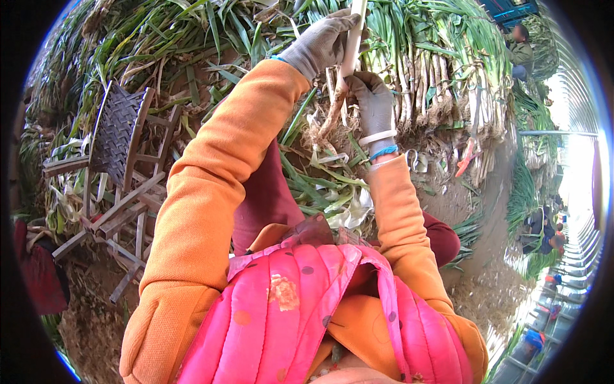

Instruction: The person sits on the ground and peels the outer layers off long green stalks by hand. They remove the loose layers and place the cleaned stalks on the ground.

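My left hand (pixel 326 43), in a grey work glove, is closed around the pale shank of a long green onion or leek (pixel 353 43). Lower on the same stalk, my right hand (pixel 371 96), gloved too and with a white band at the wrist, grips it near the brownish peeling skin. Below hang its brown outer layers, among roots and loose peelings. Right of my hands, tied bundles of green onions (pixel 422 81) lie with their white shanks and roots towards me. Loose green leaves (pixel 312 185) lie beneath my forearms.
Wooden folding stools, one with a woven dark seat (pixel 117 129), stand at the left beside heaped leaves (pixel 158 38). A red strap (pixel 465 157) lies by the bundles. Another person (pixel 522 53) sits at the upper right near a blue crate (pixel 511 12); several people are farther off along the right.
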Demonstrator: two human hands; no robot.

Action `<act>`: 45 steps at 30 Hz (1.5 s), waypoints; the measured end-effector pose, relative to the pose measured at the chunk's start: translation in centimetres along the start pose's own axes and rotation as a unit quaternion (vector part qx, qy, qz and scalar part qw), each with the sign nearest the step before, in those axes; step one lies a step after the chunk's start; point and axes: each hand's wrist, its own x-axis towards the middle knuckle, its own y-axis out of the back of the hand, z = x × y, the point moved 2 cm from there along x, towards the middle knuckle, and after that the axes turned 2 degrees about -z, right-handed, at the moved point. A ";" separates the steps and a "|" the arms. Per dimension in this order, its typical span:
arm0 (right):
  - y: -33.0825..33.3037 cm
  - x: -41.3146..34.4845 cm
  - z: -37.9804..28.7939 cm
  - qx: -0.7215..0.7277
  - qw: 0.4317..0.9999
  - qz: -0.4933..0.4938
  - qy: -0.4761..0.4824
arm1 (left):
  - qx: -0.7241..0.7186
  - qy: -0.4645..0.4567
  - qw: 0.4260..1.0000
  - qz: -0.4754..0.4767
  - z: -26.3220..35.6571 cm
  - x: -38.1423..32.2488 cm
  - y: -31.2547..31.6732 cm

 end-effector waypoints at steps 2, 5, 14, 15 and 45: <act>0.0 -0.1 -0.2 0.058 0.998 -0.020 -0.025 | 0.006 -0.003 1.000 0.007 -0.1 0.0 0.0; -0.2 -0.2 -0.9 0.035 0.997 -0.039 -0.054 | 0.050 -0.005 0.996 0.069 -0.2 -0.3 -0.1; -1.2 -1.6 -2.1 -0.278 0.945 -0.027 0.173 | 0.021 -0.012 0.998 0.060 0.4 -0.2 -0.7; -1.6 -2.6 -1.6 -0.308 0.914 -0.044 0.262 | 0.009 -0.018 0.998 0.062 0.4 -0.1 -0.5; -0.4 0.1 -4.0 -0.220 0.969 -0.006 0.109 | -0.146 -0.053 0.988 -0.004 0.9 0.6 2.1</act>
